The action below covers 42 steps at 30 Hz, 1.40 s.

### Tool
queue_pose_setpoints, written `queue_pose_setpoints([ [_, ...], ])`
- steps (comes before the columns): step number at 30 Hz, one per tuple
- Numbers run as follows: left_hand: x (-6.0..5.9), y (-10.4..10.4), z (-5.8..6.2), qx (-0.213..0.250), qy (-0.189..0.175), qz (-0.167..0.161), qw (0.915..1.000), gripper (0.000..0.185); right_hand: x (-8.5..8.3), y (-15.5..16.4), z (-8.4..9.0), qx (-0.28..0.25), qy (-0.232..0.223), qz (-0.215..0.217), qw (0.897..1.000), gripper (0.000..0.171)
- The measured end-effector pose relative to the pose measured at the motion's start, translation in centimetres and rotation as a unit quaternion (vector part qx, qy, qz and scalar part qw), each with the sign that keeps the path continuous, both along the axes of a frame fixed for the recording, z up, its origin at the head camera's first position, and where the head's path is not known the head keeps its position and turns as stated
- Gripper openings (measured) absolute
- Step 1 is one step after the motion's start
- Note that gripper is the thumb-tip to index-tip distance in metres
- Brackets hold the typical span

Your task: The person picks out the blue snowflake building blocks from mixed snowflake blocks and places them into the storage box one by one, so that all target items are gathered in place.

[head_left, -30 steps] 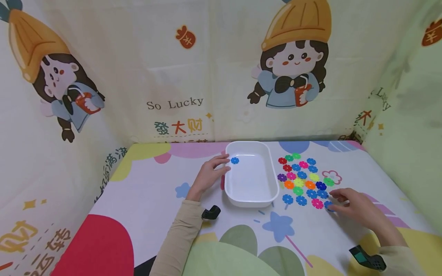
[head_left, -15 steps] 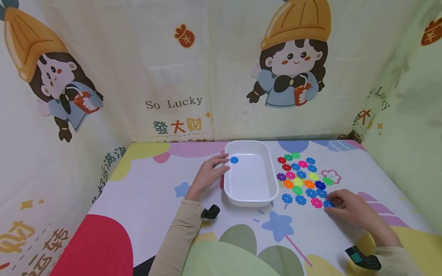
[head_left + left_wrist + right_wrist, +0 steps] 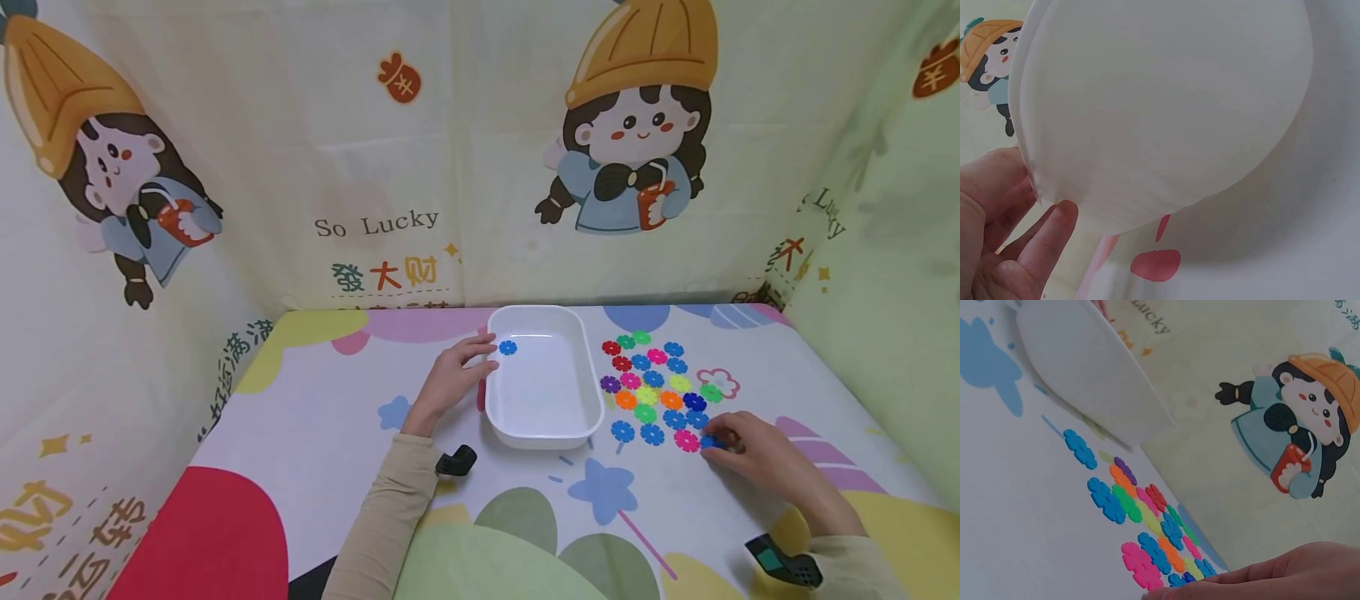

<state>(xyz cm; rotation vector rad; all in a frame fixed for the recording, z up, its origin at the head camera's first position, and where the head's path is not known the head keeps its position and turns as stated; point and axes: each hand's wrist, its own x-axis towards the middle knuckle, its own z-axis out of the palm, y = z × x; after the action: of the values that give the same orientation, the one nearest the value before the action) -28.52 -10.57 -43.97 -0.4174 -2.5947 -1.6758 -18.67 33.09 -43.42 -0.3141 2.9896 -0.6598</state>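
In right hand: one blue disc, pinched between thumb and fingertips, at the near right corner of the disc group. Narrow grip, partly hidden in the head view and cut off by the lower edge of the right wrist view. Contact between this disc and the table: cannot tell. Immediately to its left: pink disc, lying flat.

In left hand: left side of tray, toward the far end. Narrow grip, with digits at the rim and on the outer wall, as seen in the left wrist view.

Inside tray, near the left wall and just beside the left fingertips: second blue disc.

To the right of tray: disc group, spread in a single layer, in red, green, pink, orange, yellow, purple and several blues. Closest to tray: purple disc.

On both forearms: beige sleeves, with a black device at each wrist. On table: printed stars and coloured shapes. Behind: pale wall cloth, with printed figures and the words "So Lucky".
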Motion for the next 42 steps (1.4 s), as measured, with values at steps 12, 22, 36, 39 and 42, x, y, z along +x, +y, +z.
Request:
queue_pose_setpoints([
  [12, 0.0, 0.0, -0.1, 0.006, -0.003, 0.001, 1.0, 0.036, 0.3, 0.2, -0.3, -0.006, 0.018, 0.012, 1.0, 0.03],
  [22, 0.0, -0.1, -0.1, 0.004, 0.001, 0.001, 1.0, 0.036, 0.6, 0.6, 0.0, -0.016, 0.006, 0.027, 0.999, 0.032],
  [36, 0.1, 0.0, 0.1, 0.003, -0.001, 0.0, 1.0, 0.036, 0.6, 0.9, 0.1, 0.007, 0.003, 0.026, 1.0, 0.035],
  [39, 0.0, 0.0, 0.1, 0.004, -0.001, -0.001, 1.0, 0.036, 0.6, 0.9, 0.2, 0.006, 0.001, 0.028, 1.0, 0.035],
  [42, 0.0, 0.0, 0.1, 0.005, -0.002, -0.001, 1.0, 0.036, 0.6, 0.9, 0.4, 0.002, 0.001, 0.025, 1.0, 0.036],
])
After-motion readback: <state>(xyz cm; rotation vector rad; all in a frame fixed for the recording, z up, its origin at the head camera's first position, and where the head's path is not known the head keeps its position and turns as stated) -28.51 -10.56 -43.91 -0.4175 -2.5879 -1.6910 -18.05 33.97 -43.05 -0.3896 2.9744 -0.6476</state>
